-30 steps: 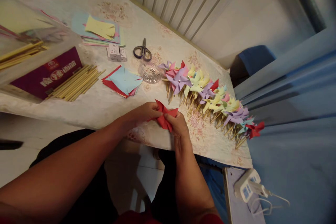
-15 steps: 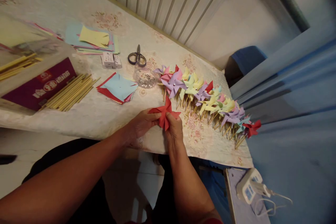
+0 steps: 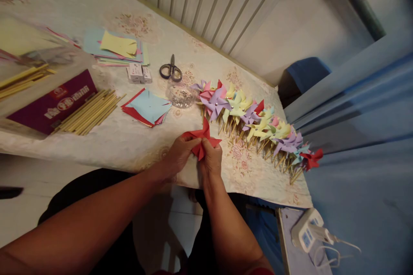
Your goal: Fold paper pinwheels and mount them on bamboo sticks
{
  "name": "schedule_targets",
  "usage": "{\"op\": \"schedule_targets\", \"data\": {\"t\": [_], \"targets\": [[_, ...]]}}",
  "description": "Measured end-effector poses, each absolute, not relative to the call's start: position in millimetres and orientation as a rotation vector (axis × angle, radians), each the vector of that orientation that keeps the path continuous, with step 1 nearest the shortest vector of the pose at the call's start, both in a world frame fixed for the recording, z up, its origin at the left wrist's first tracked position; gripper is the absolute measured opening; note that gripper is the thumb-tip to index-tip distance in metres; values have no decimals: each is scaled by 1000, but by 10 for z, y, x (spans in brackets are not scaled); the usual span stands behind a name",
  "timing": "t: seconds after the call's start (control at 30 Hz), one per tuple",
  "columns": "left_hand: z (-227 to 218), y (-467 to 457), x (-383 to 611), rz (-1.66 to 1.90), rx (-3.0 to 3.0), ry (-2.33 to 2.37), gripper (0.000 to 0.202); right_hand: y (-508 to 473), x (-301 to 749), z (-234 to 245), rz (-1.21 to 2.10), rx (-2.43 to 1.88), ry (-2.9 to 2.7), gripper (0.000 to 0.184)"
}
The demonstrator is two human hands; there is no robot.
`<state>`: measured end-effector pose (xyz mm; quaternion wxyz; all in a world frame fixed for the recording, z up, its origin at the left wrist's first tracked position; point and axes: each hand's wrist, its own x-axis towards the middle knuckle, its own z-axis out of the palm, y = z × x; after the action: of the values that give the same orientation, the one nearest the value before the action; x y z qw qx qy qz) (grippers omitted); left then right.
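Note:
A red paper pinwheel (image 3: 204,133) is held over the front of the table, its blades folded towards the middle. My left hand (image 3: 181,153) grips it from the left, thumb pressed near the centre. From below and the right, my right hand (image 3: 211,157) pinches the same pinwheel, its thumb also at the centre. Both thumbs nearly meet there, and whatever lies under them is hidden. Just beyond are a stack of cut paper squares (image 3: 149,107), light blue on top of red, and a clear dish of small shiny pins (image 3: 183,98).
A row of finished pinwheels (image 3: 251,114) on sticks runs along the right side. Black scissors (image 3: 171,71), small white boxes (image 3: 138,73) and coloured paper sheets (image 3: 112,49) lie farther back. Wooden sticks (image 3: 88,114) lie beside a purple-labelled box (image 3: 53,105). A power strip (image 3: 306,230) sits lower right.
My left thumb has moved right, closer to the pinwheel's centre and my right thumb. The hands stay in almost the same place; the view has shifted slightly.

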<state>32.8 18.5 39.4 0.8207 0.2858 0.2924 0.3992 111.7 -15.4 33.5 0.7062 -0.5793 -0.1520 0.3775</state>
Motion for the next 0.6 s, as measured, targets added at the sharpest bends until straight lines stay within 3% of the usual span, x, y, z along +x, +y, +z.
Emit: {"op": "schedule_targets", "data": {"t": [0.37,0.6], "targets": [[319,251,299,830,611,620,15,-170,1167,271,837,-1298,-415,24],[378,450,115,848,617,689,10,-275,1315,355,557,-1486,-553,21]]}}
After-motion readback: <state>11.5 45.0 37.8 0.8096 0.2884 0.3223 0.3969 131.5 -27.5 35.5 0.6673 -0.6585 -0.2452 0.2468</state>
